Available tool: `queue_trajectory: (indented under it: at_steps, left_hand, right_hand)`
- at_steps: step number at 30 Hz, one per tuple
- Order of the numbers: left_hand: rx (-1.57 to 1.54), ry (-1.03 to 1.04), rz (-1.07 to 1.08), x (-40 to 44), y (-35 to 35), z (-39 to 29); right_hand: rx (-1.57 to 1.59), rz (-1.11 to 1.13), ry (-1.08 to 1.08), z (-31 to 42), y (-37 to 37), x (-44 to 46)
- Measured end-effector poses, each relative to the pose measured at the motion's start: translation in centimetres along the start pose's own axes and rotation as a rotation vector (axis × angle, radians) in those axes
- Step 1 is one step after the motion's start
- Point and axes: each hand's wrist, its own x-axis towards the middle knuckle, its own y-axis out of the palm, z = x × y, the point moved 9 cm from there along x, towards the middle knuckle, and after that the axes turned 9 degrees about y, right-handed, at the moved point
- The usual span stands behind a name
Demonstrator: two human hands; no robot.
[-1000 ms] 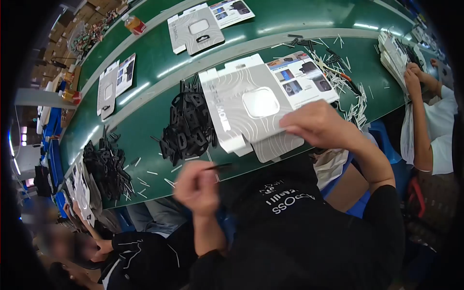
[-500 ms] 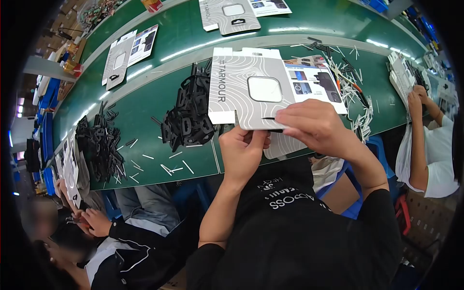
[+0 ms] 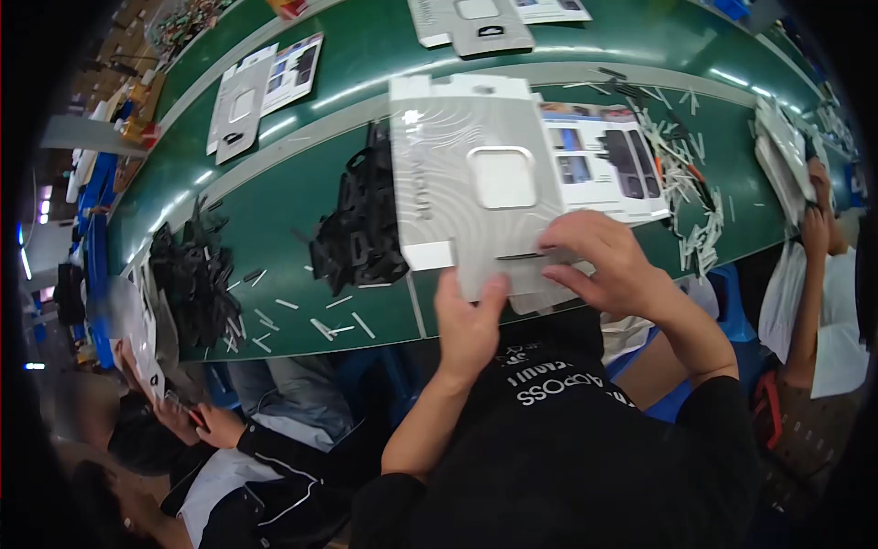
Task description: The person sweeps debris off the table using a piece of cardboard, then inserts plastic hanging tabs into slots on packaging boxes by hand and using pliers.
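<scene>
Packaging card (image 3: 448, 197), grey with pale wavy lines and a white rounded patch, is lying slanted over the near edge of the green table (image 3: 274, 206), directly in front of the person. Left hand (image 3: 468, 325) is gripping its bottom edge, the thumb pressing on the front while the other fingers are mostly hiding from view. Right hand (image 3: 608, 261) is hovering at the card's lower right side, its thumb and forefinger standing apart; whether the fingertips are touching the card, I am not able to tell. Between the 2 hands, a thin black piece (image 3: 519, 257) is showing edge-on against the card, its right end pointing toward the right hand's gap. Photo-printed sheet (image 3: 608, 165) is sticking out to the card's right, with white sticks (image 3: 700, 229) scattering beyond it. Black plastic parts (image 3: 361, 233) are heaping up just beside the card's left edge. Across the table, 2 more grey cards (image 3: 240, 105) are lying well apart, and 2 co-workers (image 3: 219, 425) are sitting at the sides, handling pieces of their own.
</scene>
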Motion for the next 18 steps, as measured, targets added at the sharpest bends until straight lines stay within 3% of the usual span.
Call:
queue_trajectory:
  at_steps: [1,3,5,6,8,10,11,14,18]
  left_hand:
    - [0.023,0.006,-0.024,-0.1,-0.1,0.3]
    - [0.182,0.044,0.127,0.3,0.8,0.9]
    - [-0.280,-0.257,0.179,0.1,1.5,0.7]
    - [-0.267,-0.248,0.147,0.0,-0.2,0.5]
    - [0.627,0.163,0.064,0.3,-5.7,-3.5]
    - [0.916,0.422,-0.239,0.2,-10.6,-8.1]
    - [1.043,0.545,-0.327,0.3,-13.0,-8.9]
    - [1.189,0.627,-0.346,1.2,-16.4,-8.6]
    - [1.339,0.699,-0.244,1.9,-16.1,-7.6]
  right_hand:
    - [0.030,0.001,-0.016,0.4,0.1,0.5]
    - [-0.116,0.125,-0.059,0.3,1.7,1.1]
    - [-0.164,0.123,-0.063,-0.3,2.0,1.0]
    - [-0.136,0.129,-0.085,-0.5,2.4,0.8]
    - [-0.267,0.118,-0.066,-1.6,3.3,0.8]
    - [-0.215,0.111,-0.062,-2.2,4.0,0.9]
    - [-0.187,0.104,-0.044,-2.5,4.2,0.9]
    - [-0.148,0.086,-0.003,-3.2,4.0,0.8]
    - [-0.102,0.113,0.047,-3.7,4.3,0.6]
